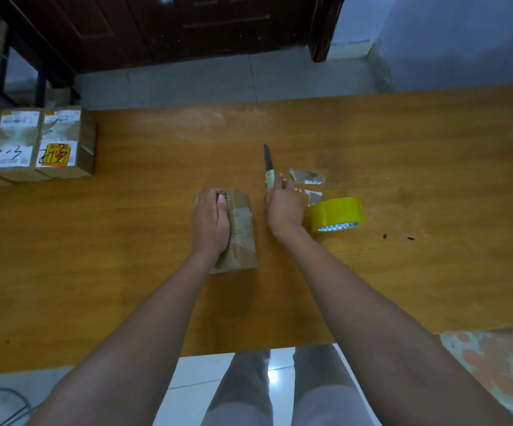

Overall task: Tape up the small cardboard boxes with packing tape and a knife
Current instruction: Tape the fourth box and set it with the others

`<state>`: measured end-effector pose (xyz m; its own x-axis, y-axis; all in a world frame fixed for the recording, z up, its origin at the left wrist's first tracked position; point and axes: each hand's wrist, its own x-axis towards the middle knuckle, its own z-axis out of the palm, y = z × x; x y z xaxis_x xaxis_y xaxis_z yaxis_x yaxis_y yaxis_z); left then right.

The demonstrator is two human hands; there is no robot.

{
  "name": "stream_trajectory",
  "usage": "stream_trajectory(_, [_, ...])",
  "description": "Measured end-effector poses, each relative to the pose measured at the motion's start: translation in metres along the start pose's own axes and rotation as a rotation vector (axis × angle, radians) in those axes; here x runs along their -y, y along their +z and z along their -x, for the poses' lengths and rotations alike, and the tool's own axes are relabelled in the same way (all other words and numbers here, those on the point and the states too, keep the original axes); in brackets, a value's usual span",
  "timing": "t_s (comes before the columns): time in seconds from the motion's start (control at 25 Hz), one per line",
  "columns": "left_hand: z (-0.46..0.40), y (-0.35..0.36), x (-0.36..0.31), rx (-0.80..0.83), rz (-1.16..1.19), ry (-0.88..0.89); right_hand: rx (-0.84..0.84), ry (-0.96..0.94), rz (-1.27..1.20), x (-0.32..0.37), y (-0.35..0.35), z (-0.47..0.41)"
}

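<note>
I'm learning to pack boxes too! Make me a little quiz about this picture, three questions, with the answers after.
1. True or false: the knife has its blade pointing away from the person.
2. Which thing lies nearest the right hand? A) the yellow tape roll B) the labelled boxes C) the black cable on the floor
3. Fill in: the left hand rests on top of the small cardboard ____.

Key:
1. True
2. A
3. box

The left hand [210, 221] covers the box's [241, 232] left side; the right hand [284, 209] hides most of the knife [269, 167] handle.
</note>
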<state>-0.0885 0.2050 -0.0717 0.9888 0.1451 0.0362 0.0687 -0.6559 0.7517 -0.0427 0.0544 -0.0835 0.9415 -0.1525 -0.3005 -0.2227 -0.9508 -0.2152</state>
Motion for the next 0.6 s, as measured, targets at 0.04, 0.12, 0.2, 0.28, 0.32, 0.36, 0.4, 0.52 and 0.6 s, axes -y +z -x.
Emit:
stream_trajectory(0.04, [0.0,0.0,0.0,-0.003,-0.003,0.001,-0.002,0.004,-0.012,0.001,0.0,0.0])
stream_trajectory(0.12, [0.0,0.001,0.0,-0.001,0.004,-0.001,0.001,0.009,-0.042,0.0,0.0,0.0])
stream_trajectory(0.2, [0.001,0.001,0.0,0.003,0.006,0.001,0.012,0.019,-0.078,-0.002,-0.002,0.002])
stream_trajectory(0.28, [0.0,0.001,0.001,0.007,0.0,-0.002,0.011,0.038,-0.085,0.0,-0.006,0.005])
stream_trajectory(0.32, [0.0,0.001,0.001,0.006,-0.001,-0.003,-0.002,0.045,-0.076,0.003,-0.01,0.007])
stream_trajectory(0.36, [0.001,0.001,0.001,0.003,-0.002,-0.001,-0.039,0.042,-0.073,0.006,-0.016,0.011])
stream_trajectory(0.4, [0.0,0.0,0.0,0.002,0.001,0.002,-0.099,0.029,-0.104,0.01,-0.021,0.016])
stream_trajectory(0.52, [0.0,0.0,0.001,0.004,0.019,0.002,-0.22,-0.006,-0.508,0.01,-0.028,0.044])
stream_trajectory(0.6, [0.0,-0.001,0.001,0.006,0.021,0.0,-0.094,0.051,-0.815,0.009,-0.023,0.072])
